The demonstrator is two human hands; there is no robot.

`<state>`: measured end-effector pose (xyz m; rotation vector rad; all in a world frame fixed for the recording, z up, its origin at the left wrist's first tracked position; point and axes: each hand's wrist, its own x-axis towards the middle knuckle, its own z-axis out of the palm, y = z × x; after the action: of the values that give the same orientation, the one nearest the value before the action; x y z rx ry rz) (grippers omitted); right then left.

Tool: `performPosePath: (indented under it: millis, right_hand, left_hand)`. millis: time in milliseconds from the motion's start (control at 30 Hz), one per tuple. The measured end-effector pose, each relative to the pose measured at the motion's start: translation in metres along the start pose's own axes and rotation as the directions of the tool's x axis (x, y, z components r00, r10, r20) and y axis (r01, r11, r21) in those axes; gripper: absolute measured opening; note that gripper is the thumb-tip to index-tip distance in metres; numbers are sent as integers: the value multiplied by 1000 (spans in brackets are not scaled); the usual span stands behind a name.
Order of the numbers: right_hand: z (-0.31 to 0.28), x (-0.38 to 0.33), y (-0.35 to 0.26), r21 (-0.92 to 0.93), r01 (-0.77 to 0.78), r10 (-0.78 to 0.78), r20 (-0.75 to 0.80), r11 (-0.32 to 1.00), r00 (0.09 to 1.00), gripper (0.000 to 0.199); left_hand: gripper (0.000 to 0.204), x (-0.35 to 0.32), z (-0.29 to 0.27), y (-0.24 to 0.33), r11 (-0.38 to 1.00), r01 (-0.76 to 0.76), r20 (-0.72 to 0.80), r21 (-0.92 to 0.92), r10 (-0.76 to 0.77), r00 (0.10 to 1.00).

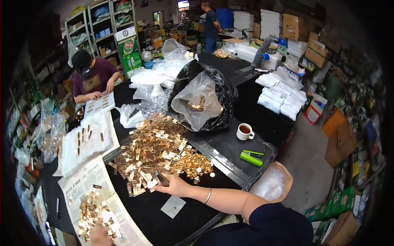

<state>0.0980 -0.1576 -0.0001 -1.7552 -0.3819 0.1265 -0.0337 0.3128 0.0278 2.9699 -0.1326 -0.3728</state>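
A large heap of flat, gold-coloured metal clips or plates (pixel 150 141) covers the middle of the black table. My right hand (pixel 176 186) is closed at the heap's near edge, with a short dark piece (pixel 162 178) sticking up between thumb and fingers; its kind is unclear. Small round gold pieces (pixel 193 166) lie in a pile just beyond that hand. At the lower left, my left hand (pixel 100 236) is smeared by motion over a smaller pile of shiny gold pieces (pixel 92 213) on a newspaper sheet (pixel 78 184). A pale square card (pixel 173 206) rests below my right wrist.
A black bag (pixel 230 96) with a clear liner and gold pieces inside stands behind the heap. A cup of dark tea (pixel 245 132) and a green stapler (pixel 251 158) are to the right. Across the left side, a co-worker (pixel 96 78) handles a sheet; another person (pixel 210 26) stands far back.
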Motion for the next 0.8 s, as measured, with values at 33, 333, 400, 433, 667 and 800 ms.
performPosePath:
  millis: [33,333,400,433,667,800]
  right_hand:
    - [3,2,-1,-10,-7,7,13,1000,1000,48]
    - [0,-1,6,34,-56,55,18,998,998,40]
    - [0,-2,6,46,-69,68,29,997,997,38]
    - [-1,0,4,44,-66,65,18,997,998,38]
    - [-2,-1,8,57,-61,61,14,996,998,36]
    - [1,0,14,67,-77,76,18,995,997,37]
  left_hand:
    - [15,-8,33,-26,1000,13,0,-25,-13,1000]
    - [14,-29,83,7,990,134,57,-43,-131,990]
    - [14,-41,80,11,986,166,81,-18,-164,983]
    - [14,-48,78,12,983,183,94,-4,-182,979]
    - [14,-95,65,22,944,317,141,86,-327,934]
    - [14,-109,54,30,917,376,144,133,-393,908]
